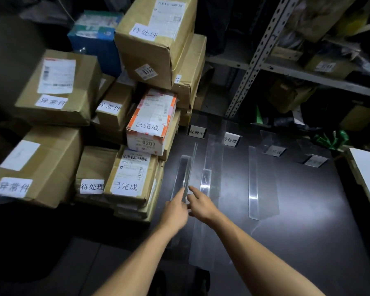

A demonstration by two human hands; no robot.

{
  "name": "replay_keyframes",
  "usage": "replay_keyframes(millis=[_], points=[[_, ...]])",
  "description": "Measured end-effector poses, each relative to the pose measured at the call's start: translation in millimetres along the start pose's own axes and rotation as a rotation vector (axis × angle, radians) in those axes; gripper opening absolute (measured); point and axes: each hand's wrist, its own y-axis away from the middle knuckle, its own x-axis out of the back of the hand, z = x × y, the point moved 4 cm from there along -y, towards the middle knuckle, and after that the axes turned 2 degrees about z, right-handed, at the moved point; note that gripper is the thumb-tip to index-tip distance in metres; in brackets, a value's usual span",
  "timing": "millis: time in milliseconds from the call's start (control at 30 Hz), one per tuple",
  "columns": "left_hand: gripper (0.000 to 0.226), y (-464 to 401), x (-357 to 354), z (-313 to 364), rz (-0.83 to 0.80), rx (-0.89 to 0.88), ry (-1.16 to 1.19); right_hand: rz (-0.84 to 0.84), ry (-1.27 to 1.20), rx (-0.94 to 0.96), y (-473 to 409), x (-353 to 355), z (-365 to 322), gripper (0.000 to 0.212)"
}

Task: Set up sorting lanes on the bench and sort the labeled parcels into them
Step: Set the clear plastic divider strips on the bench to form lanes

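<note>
On the dark bench (297,210) a clear acrylic divider (189,165) stands on edge at the left. My left hand (176,210) holds its near end from the left side. My right hand (202,205) touches the same end from the right with fingers stretched out. Two more clear dividers (209,167) (253,182) lie further right. Small label stands (196,132) (231,139) (275,151) sit at the back of the bench. Labeled cardboard parcels are stacked at the left, among them a white-and-orange box marked 0207 (152,122) and a large box (56,88).
A metal shelf rack (254,60) with boxes and bags stands behind the bench. A white board (367,178) lies at the right edge. A fourth label stand (315,161) sits at the back right. The parcel stack (156,39) leans close to the left divider.
</note>
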Motion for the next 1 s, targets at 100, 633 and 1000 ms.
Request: replay_keyframes(millis=[100,633,1000], points=[[0.057,9.2,14.3,12.8,0.096,-0.029,0.011,-0.007,-0.087,0.005,3.0,2.1,-2.8,0.051],[0.052,81.3,5.8,145.3,0.145,-0.432,0.068,0.501,-0.433,0.328,59.0,154.0,-48.9,0.052],[0.062,92.1,-168.6,132.4,-0.367,-0.177,0.274,0.293,-0.397,-0.003,77.1,200.4,103.6,0.025]])
